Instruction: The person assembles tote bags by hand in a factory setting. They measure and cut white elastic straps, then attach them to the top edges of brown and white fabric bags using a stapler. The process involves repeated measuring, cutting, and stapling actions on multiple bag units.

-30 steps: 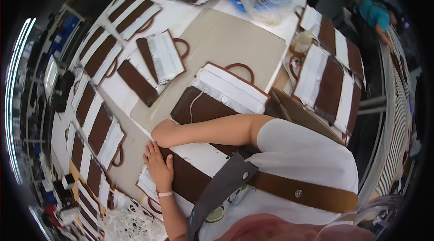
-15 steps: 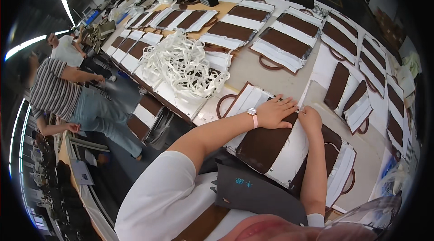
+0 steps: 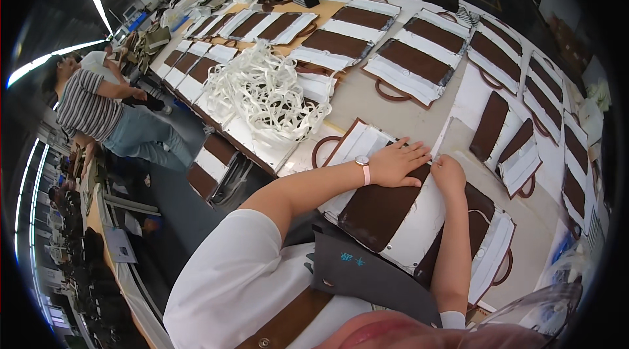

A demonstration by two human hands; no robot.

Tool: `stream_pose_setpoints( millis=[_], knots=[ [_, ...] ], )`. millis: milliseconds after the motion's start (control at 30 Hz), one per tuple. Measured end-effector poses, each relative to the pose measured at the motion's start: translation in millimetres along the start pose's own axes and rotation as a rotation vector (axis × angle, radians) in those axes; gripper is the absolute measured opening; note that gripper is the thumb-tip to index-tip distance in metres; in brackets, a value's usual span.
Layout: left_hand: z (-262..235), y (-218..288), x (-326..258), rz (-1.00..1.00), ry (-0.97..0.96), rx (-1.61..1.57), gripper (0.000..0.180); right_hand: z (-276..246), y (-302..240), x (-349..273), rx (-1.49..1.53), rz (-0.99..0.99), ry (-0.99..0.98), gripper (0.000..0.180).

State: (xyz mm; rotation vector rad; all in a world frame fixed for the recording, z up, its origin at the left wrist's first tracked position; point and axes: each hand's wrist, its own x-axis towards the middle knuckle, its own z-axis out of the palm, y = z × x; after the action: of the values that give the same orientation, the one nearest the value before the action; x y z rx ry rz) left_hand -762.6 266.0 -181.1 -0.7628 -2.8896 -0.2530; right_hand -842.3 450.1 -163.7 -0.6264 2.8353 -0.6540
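A flat bag piece with brown panels (image 3: 377, 215), white strips and brown loop handles lies on the table in front of me. My left hand (image 3: 396, 165) rests flat on it, fingers spread over the far end of a brown panel. Close beside it, my right hand (image 3: 449, 173) is closed at the far edge of the white middle strip (image 3: 419, 221). Whatever its fingertips pinch is too small to make out. One brown handle (image 3: 325, 151) sticks out at the left of the piece, another (image 3: 503, 269) at the right.
A heap of white straps (image 3: 265, 97) is piled left of the piece. Similar bag pieces (image 3: 416, 57) lie in rows across the table (image 3: 357, 97). One folded piece (image 3: 517, 146) sits to the right. A person in a striped top (image 3: 92, 103) stands at the left.
My hands stay almost where they were on the bag piece. At the left, the person in the striped top has turned and shifted away from the table's near side.
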Motion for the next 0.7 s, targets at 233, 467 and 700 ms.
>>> stream_pose_setpoints(
  millis=[233, 467, 700],
  knots=[
    [-8, -2, 2, -0.001, -0.019, -0.007, 0.074, -4, -8, 2, -0.029, 0.004, -0.027, 0.021],
    [-12, -1, 7, 0.003, -0.028, -0.002, 0.073, -10, -9, 2, -0.033, 0.012, -0.043, 0.022],
    [-12, 0, 4, 0.005, -0.001, -0.002, 0.072, -7, -10, 0, -0.021, 0.012, -0.038, 0.021]
  ],
)
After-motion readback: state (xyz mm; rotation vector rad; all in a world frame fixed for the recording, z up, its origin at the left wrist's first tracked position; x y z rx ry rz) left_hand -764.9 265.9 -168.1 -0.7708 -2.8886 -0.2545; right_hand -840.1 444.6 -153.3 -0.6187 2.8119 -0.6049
